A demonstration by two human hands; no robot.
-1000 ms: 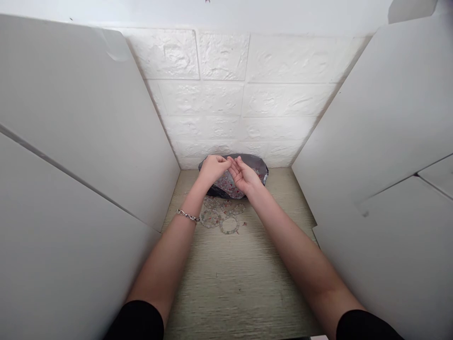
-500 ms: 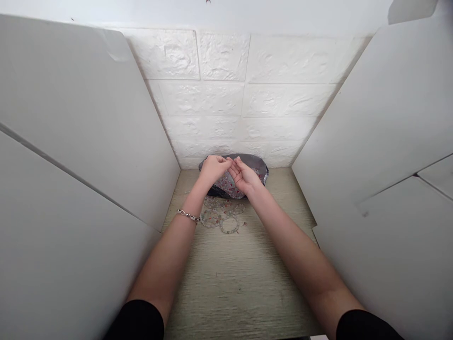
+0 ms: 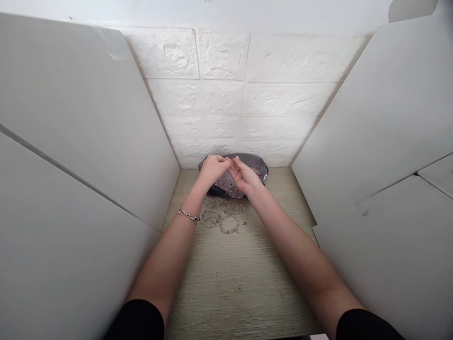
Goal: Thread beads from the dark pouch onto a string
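Grey bag (image 3: 256, 166) of beads at the bench's far edge: our left hand (image 3: 212, 169) and right hand (image 3: 244, 177) meet fingertip-to-fingertip above it; we should pinch lightly, though the grip is too small to tell.

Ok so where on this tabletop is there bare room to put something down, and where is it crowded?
The near half of the tabletop is bare, between the forearms and out to the white side panels. The far end is crowded: the dark bag sits against the wall, the left hand and right hand meet over it, and bead loops lie just before it.

Wooden table (image 3: 233, 278): dark bag (image 3: 256, 166), bead bracelets (image 3: 221, 217).
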